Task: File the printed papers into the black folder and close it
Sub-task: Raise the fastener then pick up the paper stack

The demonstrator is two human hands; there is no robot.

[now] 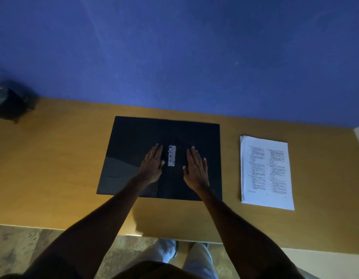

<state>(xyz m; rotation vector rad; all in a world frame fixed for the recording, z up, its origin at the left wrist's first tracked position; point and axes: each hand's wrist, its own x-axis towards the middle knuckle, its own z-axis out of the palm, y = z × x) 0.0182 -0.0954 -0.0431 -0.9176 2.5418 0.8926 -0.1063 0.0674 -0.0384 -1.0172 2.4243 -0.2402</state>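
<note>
The black folder (134, 137) lies opened flat on the wooden desk, its metal clip mechanism (172, 155) showing in the middle. My left hand (152, 165) rests flat on the folder just left of the clip, fingers extended. My right hand (195, 168) lies flat just right of the clip, also holding nothing. The stack of printed papers (266, 172) sits on the desk to the right of the folder, apart from it.
The wooden desk (53, 168) runs against a blue wall (174, 57). A dark object (11, 105) stands at the desk's far left corner. The desk's near edge is close to my legs.
</note>
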